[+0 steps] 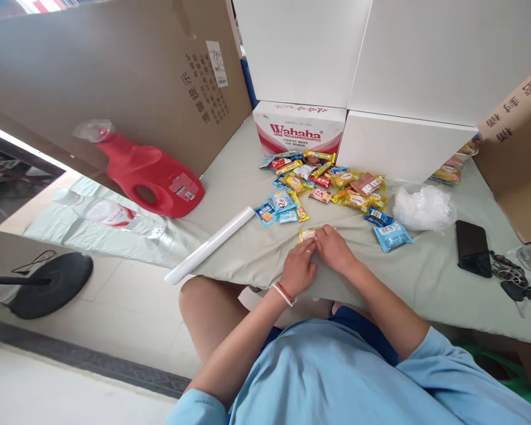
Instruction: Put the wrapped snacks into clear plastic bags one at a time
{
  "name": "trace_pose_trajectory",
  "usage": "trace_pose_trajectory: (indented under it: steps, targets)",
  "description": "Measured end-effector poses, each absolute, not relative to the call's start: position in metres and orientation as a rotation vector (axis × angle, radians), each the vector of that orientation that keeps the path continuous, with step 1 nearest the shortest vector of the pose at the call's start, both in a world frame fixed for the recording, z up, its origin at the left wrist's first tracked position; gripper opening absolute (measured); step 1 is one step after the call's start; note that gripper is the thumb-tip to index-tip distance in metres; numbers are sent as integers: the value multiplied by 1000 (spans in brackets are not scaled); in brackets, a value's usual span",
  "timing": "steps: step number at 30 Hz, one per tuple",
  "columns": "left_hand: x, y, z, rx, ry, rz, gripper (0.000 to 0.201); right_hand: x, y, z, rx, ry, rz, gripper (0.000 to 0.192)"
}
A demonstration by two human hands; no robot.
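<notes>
Near the table's front edge, a small yellow snack packet (307, 235) lies under my fingers, mostly covered by them. My left hand (298, 268), with a red and white band at the wrist, has its fingers closed on the packet's near side. From the right, my right hand (334, 251) meets it, fingers bent together over the packet's right part. Just beyond is a loose pile of wrapped snacks, among them a light blue packet (283, 200), a red and cream packet (320, 195) and a brown packet (366, 184). A larger blue packet (393, 236) sits to the right.
A white roll (210, 245) lies left of my hands. Farther left are a red jug (159, 171) and a water bottle (115, 215). A Wahaha carton (301, 127) stands behind the pile. Rightward are clear plastic bags (425, 206), a black phone (473, 248) and keys (508, 271).
</notes>
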State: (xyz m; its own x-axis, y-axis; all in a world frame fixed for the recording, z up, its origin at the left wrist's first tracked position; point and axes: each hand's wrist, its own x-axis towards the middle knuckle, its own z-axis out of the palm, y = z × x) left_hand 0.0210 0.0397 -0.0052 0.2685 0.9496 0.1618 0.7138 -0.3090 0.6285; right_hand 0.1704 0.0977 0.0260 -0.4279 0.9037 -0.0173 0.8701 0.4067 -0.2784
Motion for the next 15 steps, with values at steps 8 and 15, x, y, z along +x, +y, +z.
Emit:
trace_pose_trajectory:
  steps: [8,15]
  targets:
    - [18,74,3,1717,2069,606,27,172,75,12,-1514,-2557,114,39]
    - [31,82,31,1851,2111,375,7,156,66,7,-1531,-2487,75,24]
